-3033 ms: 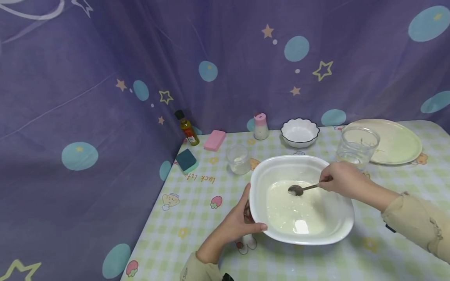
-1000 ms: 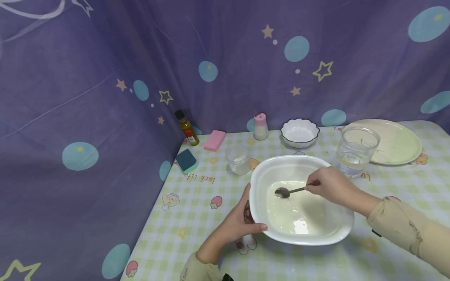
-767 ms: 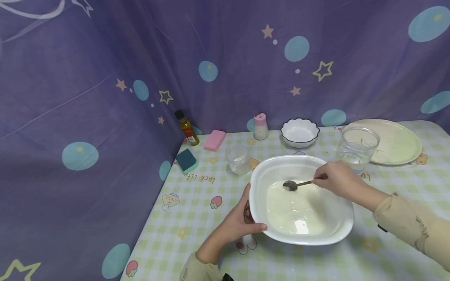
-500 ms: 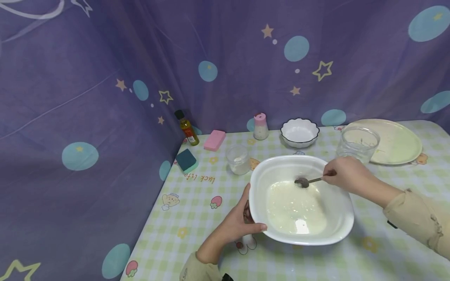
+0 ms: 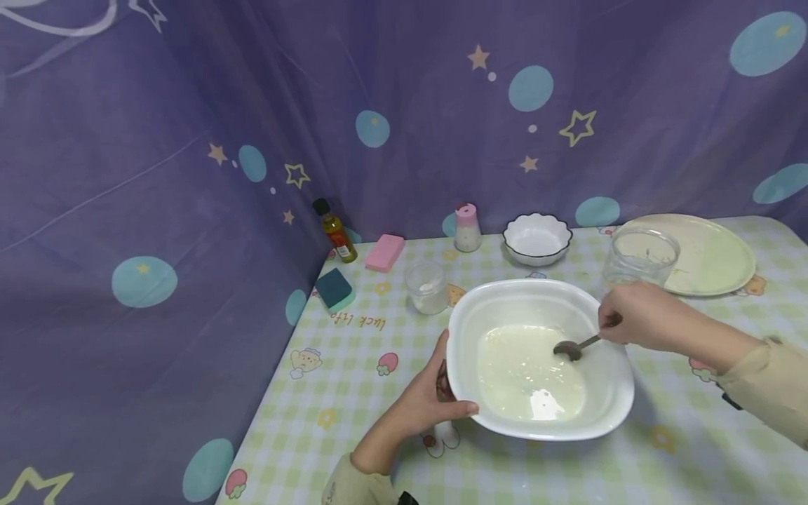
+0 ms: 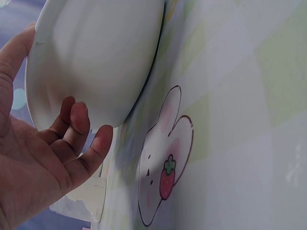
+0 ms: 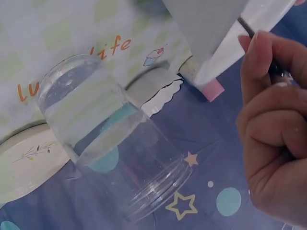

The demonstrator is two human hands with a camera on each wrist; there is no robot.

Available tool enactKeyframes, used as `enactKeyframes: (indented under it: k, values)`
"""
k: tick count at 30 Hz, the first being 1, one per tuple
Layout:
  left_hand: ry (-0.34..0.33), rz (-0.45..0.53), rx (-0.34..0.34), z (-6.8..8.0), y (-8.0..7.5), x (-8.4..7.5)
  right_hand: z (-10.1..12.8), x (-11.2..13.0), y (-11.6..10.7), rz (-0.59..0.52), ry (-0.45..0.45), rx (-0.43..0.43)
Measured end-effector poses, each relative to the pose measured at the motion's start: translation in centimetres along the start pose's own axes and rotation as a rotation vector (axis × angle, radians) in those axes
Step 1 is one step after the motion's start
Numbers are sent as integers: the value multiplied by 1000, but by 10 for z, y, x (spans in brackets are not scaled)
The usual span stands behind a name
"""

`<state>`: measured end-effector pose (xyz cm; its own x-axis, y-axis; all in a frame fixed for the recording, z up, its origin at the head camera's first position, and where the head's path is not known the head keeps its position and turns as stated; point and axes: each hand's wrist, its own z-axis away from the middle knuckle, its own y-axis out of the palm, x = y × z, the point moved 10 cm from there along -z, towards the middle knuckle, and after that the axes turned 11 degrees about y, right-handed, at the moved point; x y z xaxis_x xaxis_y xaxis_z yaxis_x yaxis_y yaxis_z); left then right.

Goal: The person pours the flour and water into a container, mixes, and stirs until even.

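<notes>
A large white basin stands on the table with a pale, milky liquid in it. My left hand holds the basin's left side. Its thumb lies at the rim, and in the left wrist view several bent fingers are at the outer wall. My right hand pinches the handle of a small dark spoon over the basin's right part. The spoon's bowl is at the liquid's right edge. In the right wrist view the thumb and forefinger grip the thin handle.
Behind my right hand stands a clear glass jar with water, beside a pale green plate. Farther back are a scalloped bowl, a pink-capped shaker, a small cup of white powder, sponges and an oil bottle.
The spoon moved left, then back across the basin to the right and a little toward me, with my right hand following. My left hand and the basin stay in place.
</notes>
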<state>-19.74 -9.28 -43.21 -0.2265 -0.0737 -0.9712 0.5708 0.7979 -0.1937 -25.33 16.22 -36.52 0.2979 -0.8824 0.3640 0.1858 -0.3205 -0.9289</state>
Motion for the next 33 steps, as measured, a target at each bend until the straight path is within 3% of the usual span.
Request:
enactKeyframes:
  k: [9,16,21,26,33]
  values:
    - [-5,7,-5,1,0,-4,9,-1,11,-65,0,167]
    - [8,19,9,0,2,-4,12,15,25,-150,-82,233]
    - [4,3,6,1,1,-4,8,27,34,-183,-134,200]
    - [7,1,8,1,1,-4,4,39,34,-186,-204,103]
    - [8,5,2,0,1,-5,-5,41,33,-170,-163,12]
